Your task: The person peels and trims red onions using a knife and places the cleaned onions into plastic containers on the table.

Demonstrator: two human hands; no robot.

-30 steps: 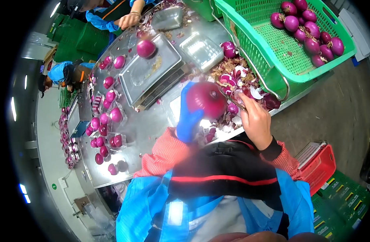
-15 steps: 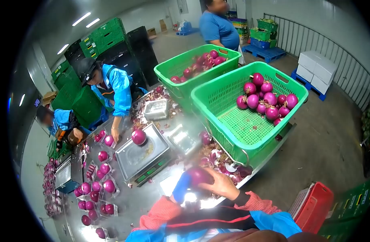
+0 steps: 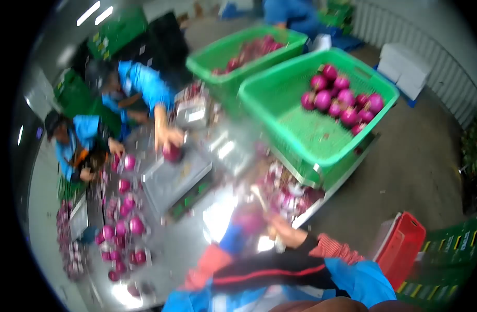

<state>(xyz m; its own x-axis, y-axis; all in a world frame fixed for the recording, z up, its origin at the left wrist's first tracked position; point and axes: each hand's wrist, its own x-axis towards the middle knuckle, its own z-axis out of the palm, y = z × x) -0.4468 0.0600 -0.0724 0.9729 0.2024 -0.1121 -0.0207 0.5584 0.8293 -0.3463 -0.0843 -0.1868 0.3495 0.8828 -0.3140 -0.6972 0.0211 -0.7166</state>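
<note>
My left hand [image 3: 232, 240], in a blue glove, holds a red onion [image 3: 249, 220] above the near edge of the metal table [image 3: 171, 260]. My right hand [image 3: 282, 229] is just right of that onion, its fingers smeared by motion. A pale strip [image 3: 259, 197] stands up by its fingertips, too blurred to name. Onion skins [image 3: 288, 200] lie heaped beyond my hands. A co-worker's hand [image 3: 168, 136] is on another onion [image 3: 172, 152] at the scale tray [image 3: 179, 182].
Two green crates [image 3: 311, 140] [image 3: 223, 78] with onions stand at the far right side. Packed onions [image 3: 136, 225] cover the table's left part. Two co-workers are at the upper left. A red basket [image 3: 405, 244] is at the lower right.
The camera view has tilted up and shifted. A co-worker's hand has reached the onion on the scale. My right hand has moved off the held onion, slightly to the right.
</note>
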